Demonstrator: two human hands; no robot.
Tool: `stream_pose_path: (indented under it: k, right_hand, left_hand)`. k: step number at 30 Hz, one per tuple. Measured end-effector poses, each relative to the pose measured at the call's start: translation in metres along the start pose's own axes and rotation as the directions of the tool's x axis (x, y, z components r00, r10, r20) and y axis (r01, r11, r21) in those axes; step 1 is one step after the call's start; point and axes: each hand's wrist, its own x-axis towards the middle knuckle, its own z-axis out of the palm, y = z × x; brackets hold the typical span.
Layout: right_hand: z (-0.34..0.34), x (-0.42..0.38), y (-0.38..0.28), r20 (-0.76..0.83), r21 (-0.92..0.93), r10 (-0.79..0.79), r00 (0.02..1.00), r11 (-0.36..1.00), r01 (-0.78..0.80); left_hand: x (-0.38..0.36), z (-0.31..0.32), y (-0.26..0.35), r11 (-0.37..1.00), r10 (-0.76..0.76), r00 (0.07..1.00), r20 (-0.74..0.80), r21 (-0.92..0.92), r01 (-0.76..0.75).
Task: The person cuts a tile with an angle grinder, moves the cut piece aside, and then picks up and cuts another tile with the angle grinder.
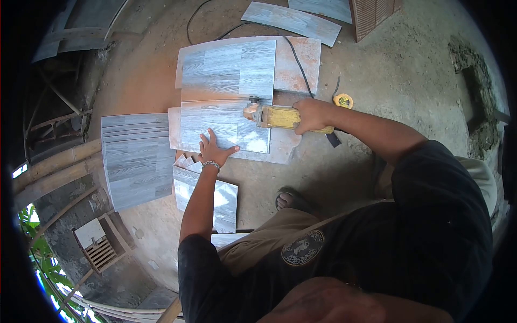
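My right hand [314, 115] is wrapped round the yellow body of an angle grinder [280, 117]. The grinder's head points left, and its disc end sits over a grey wood-pattern tile [226, 67], close to the right end of a line across it. Reddish dust lies along that line. My left hand [212, 150] rests with fingers spread on the near part of the tile, by its front edge. Beneath are larger dusty slabs [298, 62]. From behind my right hand, a black cord [298, 59] runs away over the tile and slab.
A yellow tape measure [342, 100] lies right of the grinder. On the left stands a stack of similar tiles [137, 172]; more tile pieces [223, 202] lie near my left forearm. Another tile [291, 22] is at the back. The concrete floor has a broken hole [474, 97] at far right.
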Motion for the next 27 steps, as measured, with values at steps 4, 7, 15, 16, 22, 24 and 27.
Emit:
stream_pose_path:
  k: [4, 7, 15, 16, 22, 24, 27]
  right_hand:
    - [-0.001, -0.002, 0.002, 0.000, -0.007, 0.003, 1.000, 1.000, -0.003]
    - [0.000, -0.003, 0.004, -0.008, -0.017, -0.004, 1.000, 1.000, 0.004]
    - [0.000, -0.007, 0.008, -0.013, -0.008, -0.007, 1.000, 1.000, 0.007]
    - [0.000, -0.008, 0.008, -0.012, -0.010, -0.007, 1.000, 1.000, 0.007]
    - [-0.002, -0.011, 0.009, 0.000, -0.010, 0.002, 1.000, 1.000, -0.002]
    - [-0.002, -0.012, 0.009, 0.000, -0.013, 0.005, 1.000, 1.000, -0.005]
    - [-0.002, -0.013, 0.011, -0.007, -0.022, 0.004, 1.000, 1.000, -0.004]
  left_hand:
    - [-0.005, 0.001, 0.002, 1.000, 0.018, 1.000, -0.014, -0.005, -0.018]
    - [-0.006, 0.001, 0.003, 1.000, 0.022, 1.000, -0.021, -0.007, -0.022]
    - [-0.004, 0.004, -0.001, 0.999, 0.035, 0.999, -0.027, -0.023, -0.035]
    - [-0.004, 0.004, -0.001, 0.999, 0.038, 0.999, -0.032, -0.032, -0.039]
    - [-0.008, -0.002, 0.005, 1.000, 0.012, 1.000, -0.005, -0.005, -0.012]
    - [-0.006, 0.000, 0.002, 1.000, 0.019, 1.000, -0.012, -0.007, -0.019]
    - [-0.008, -0.003, 0.004, 1.000, 0.021, 1.000, -0.012, -0.009, -0.021]
